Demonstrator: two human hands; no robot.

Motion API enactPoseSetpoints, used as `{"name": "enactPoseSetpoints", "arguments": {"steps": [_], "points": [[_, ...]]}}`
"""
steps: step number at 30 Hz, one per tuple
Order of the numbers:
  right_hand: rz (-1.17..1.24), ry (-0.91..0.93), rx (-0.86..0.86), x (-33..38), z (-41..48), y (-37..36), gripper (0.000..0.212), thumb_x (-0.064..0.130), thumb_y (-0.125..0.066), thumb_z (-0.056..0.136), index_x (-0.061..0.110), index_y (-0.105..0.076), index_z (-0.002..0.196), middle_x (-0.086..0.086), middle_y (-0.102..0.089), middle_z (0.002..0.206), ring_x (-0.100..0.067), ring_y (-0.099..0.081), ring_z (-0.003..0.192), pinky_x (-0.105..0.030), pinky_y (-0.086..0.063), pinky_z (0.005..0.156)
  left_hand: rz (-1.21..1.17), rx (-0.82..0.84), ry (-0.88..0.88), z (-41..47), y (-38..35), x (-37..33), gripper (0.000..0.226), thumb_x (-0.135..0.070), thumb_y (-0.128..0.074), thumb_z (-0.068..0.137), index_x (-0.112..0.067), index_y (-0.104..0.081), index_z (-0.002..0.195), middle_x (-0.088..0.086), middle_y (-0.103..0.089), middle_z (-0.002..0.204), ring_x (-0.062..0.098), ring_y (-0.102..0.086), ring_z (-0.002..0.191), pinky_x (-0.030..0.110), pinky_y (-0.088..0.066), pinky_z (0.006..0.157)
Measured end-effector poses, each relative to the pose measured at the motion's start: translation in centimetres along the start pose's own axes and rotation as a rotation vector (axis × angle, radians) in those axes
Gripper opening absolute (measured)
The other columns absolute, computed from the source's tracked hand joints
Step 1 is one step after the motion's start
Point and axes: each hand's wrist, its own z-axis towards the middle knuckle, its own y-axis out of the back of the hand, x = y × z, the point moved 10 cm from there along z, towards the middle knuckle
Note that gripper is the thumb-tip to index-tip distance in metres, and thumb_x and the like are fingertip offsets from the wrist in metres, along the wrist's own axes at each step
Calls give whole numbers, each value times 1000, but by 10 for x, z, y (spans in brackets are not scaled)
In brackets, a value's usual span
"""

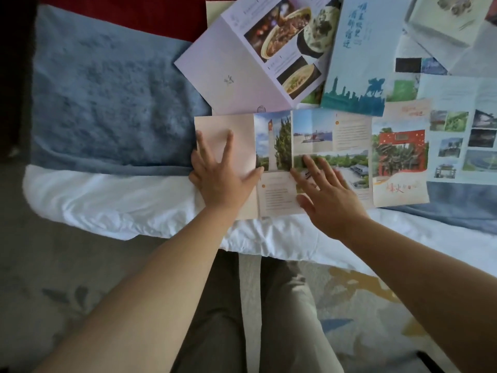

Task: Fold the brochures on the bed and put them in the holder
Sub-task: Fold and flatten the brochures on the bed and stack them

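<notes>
Both left hand (220, 181) and right hand (326, 196), fingers (228, 142) spread, rest on the open brochure (312, 135) among other brochures (228, 65).

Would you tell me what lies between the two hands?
Head view: only a photo-and-text panel of the open brochure, between left hand and right hand.

A peach brochure (313, 135) with scenery photos is lying spread open at the bed's (107, 205) front edge; more brochures (357, 76) are overlapping behind it.
</notes>
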Motion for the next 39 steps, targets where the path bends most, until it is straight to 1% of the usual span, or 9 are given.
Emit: {"name": "enactPoseSetpoints", "arguments": {"steps": [6, 10, 13, 17, 22, 28, 30, 34, 39], "points": [[31, 76, -58, 56, 28, 10, 62, 53, -24, 105, 35, -6, 162, -12, 13, 169, -31, 11, 155, -50, -8, 126, 5, -49, 24, 36, 45, 73, 102, -74, -75, 68, -44, -31, 155, 8, -2, 171, 41, -13, 153, 68, -26, 109], [69, 154, -78, 104, 51, 10, 64, 54, -25, 105, 36, -2, 161, -6, 16, 169, -25, 17, 155, -48, -3, 126, -1, 9, 82, 52, 62, 136, 102, -75, -71, 73, -43, -25, 157, 6, 1, 172, 39, -2, 156, 72, -19, 113], [34, 174, -93, 127, 59, 6, 64, 55, -24, 105, 36, 0, 161, -7, 17, 169, -26, 17, 155, -49, -1, 126, -9, -5, 103, 45, 63, 160, 104, -82, -63, 73, -43, -18, 159, 8, 6, 171, 37, 3, 157, 67, -16, 116], [-11, 149, -123, 129, 61, 3, 64, 56, -21, 105, 37, 4, 161, -8, 16, 169, -26, 17, 155, -47, 3, 125, -84, -65, 141, 33, 58, 164, 103, -82, -62, 74, -43, -19, 159, 8, 2, 172, 36, -1, 157, 59, -14, 120], [-3, 178, -141, 126, 61, 4, 63, 58, -18, 106, 37, 3, 161, -7, 15, 169, -24, 16, 155, -46, 1, 125, -130, -158, 154, 31, 63, 160, 100, -78, -63, 76, -42, -20, 159, 5, -11, 171, 34, -13, 155, 63, -22, 116], [34, 191, -202, 132, 66, 18, 57, 53, -27, 107, 28, -25, 158, -12, 1, 170, -30, 5, 156, -54, -6, 126, -169, -238, 140, 32, 73, 164, 104, -74, -65, 73, -47, -12, 158, 6, -13, 170, 32, -21, 153, 61, -25, 112], [25, 171, -218, 135, 77, 26, 60, 55, -27, 106, 28, -23, 159, -11, 2, 170, -31, 6, 156, -57, -5, 125, -92, -188, 128, 33, 68, 165, 105, -81, -61, 73, -50, -9, 158, 10, -4, 171, 35, -17, 153, 62, -24, 112], [-56, 105, -259, 127, 93, 39, 68, 66, -17, 102, 33, -13, 161, -7, 6, 170, -31, 9, 156, -59, -2, 124, 75, -99, 178, 29, 50, 162, 95, -91, -32, 81, -46, -3, 160, 17, 10, 170, 44, -5, 154, 64, -21, 112], [-14, 67, -239, 103, 100, 43, 72, 74, -12, 98, 41, 1, 161, -2, 7, 171, -31, 8, 156, -59, -1, 124, 28, -107, 195, 27, 47, 162, 94, -91, -30, 83, -45, -5, 160, 17, 2, 170, 44, -7, 154, 64, -22, 112]]}}
